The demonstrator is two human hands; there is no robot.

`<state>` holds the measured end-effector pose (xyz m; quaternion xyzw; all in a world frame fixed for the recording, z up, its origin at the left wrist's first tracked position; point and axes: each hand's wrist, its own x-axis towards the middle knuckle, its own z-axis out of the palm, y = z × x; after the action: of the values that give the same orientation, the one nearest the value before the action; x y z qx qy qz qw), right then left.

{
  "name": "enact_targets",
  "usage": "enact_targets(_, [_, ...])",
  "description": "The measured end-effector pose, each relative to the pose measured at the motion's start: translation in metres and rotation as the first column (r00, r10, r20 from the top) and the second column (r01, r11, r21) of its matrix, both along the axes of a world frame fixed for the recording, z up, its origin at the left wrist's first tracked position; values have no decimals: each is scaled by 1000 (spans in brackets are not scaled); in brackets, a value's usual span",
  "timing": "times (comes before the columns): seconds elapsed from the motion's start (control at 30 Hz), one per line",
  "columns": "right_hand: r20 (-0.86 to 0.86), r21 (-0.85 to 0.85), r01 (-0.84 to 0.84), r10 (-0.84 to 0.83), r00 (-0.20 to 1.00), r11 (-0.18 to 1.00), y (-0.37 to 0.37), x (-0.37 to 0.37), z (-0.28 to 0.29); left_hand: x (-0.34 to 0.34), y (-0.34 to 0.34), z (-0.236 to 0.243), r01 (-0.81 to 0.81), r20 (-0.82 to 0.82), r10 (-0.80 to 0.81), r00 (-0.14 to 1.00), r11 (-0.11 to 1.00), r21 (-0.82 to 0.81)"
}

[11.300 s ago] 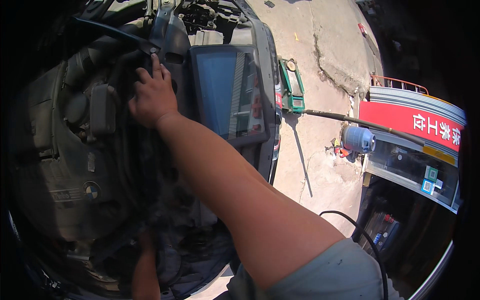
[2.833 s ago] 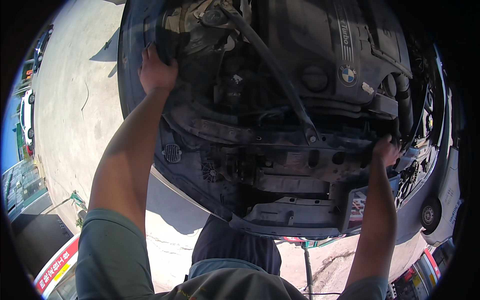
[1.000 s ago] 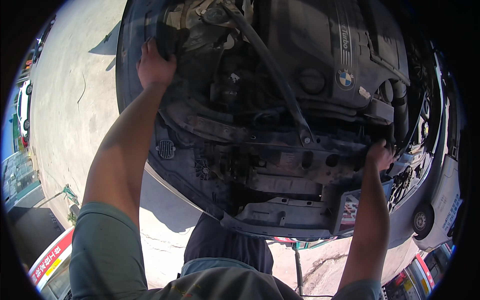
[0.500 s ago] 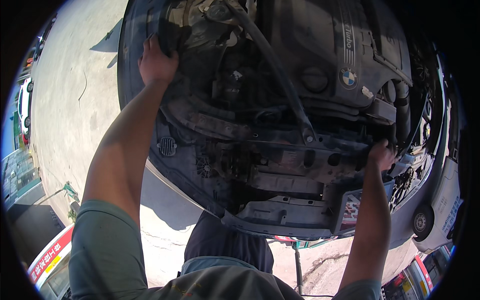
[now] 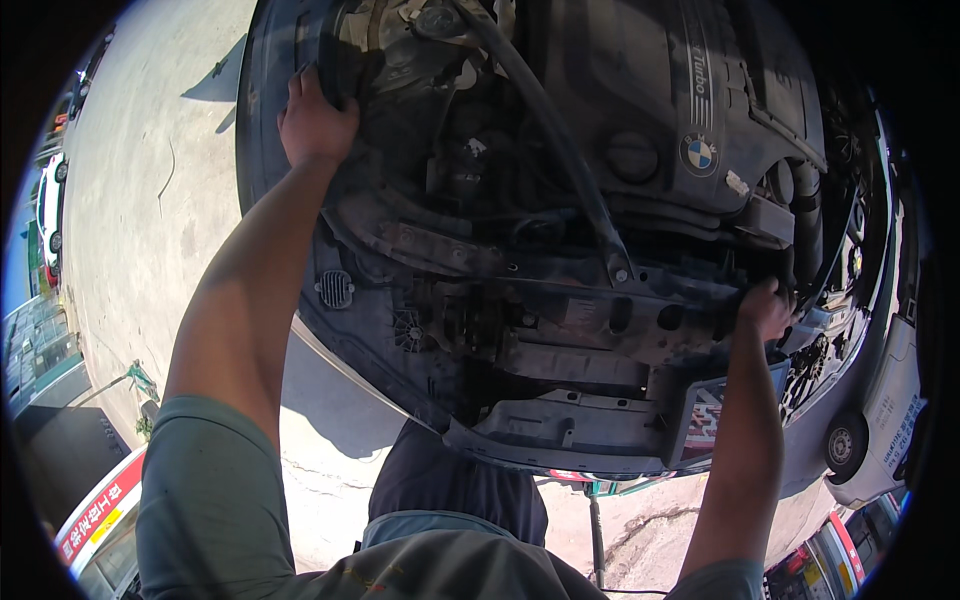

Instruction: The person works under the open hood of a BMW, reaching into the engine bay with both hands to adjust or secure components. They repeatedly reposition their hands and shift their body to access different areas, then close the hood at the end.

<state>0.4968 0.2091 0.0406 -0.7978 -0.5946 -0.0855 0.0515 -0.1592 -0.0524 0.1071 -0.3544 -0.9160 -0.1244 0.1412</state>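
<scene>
In front of me is the engine bay of a car. My left hand (image 5: 318, 120) rests on the dark fender edge (image 5: 262, 140) at the bay's left side, thumb and fingers apart, holding nothing I can see. At the right front, my right hand (image 5: 767, 310) has its fingers curled down beside the front crossmember (image 5: 560, 300); what they grip, if anything, is hidden. Between the hands a black brace bar (image 5: 545, 110) slants down to a bolt on that crossmember. Beyond it lies the dark engine cover (image 5: 590, 70), with a round cap (image 5: 630, 158) on it.
The front bumper edge (image 5: 560, 468) curves close before my legs. A dark-framed panel (image 5: 700, 420) sits below my right forearm. Pale concrete ground (image 5: 150, 200) stretches left. A light-coloured vehicle (image 5: 885, 420) stands at the right, and a white car (image 5: 48, 210) is far left.
Both hands stay where they were. The view has shifted very slightly; nothing else has visibly moved.
</scene>
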Motion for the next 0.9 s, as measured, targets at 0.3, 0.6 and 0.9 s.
enact_targets(0.3, [-12, 4, 12, -12, 1000, 1000, -2, -4, 2, 0, 1, 0, -4, -10, 4, 1000, 1000, -7])
enact_targets(0.6, [-74, 31, 38, -35, 997, 999, -5, -12, 8, 0, 1, 2, 15, -29, -15, 999, 1000, -3])
enact_targets(0.9, [-57, 47, -1, 4, 998, 999, -3, -3, 3, 2, 3, 2, -6, -14, 6, 1000, 1000, -4])
